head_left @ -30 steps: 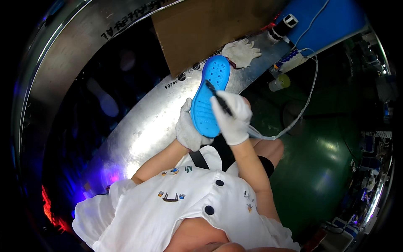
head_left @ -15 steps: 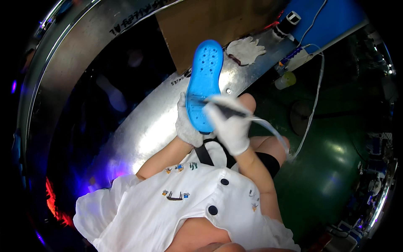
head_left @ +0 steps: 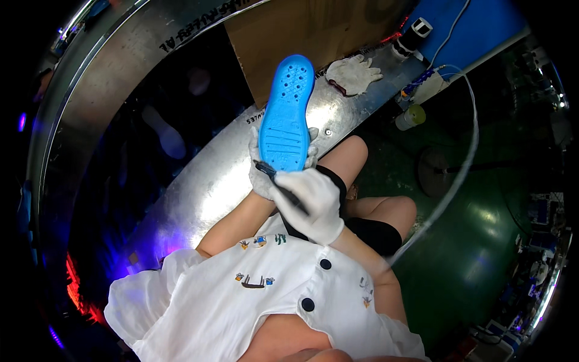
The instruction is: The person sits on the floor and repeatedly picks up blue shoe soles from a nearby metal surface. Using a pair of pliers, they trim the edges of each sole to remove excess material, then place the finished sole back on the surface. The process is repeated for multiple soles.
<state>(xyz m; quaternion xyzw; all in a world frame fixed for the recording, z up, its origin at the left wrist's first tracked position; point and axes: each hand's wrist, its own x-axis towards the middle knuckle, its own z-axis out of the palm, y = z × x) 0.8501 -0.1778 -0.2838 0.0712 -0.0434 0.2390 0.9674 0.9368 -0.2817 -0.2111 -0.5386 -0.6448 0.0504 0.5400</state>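
A blue shoe sole (head_left: 286,111) points toe-up away from me, with small holes at its toe and ridges across its heel. My left hand (head_left: 260,181), in a pale glove, holds it from below, and the fingertips curl round its right edge. In a white glove, my right hand (head_left: 315,202) grips a slim black pen-like tool (head_left: 266,171). The tool's tip is by the lower left edge of the heel; whether it touches the sole I cannot tell. Motion slightly blurs this hand.
A curved metal ledge (head_left: 199,175) runs under my left arm, beside a dark opening. Farther off lie a brown board (head_left: 289,33), a loose white glove (head_left: 353,75) and a black cylinder (head_left: 412,35). A pale hose (head_left: 449,196) loops at the right above the green floor (head_left: 470,241).
My right hand and the tool have moved left and nearer to me, from mid-heel to the heel's end. The sole has shifted slightly left and tilted. The hose has swung to the right.
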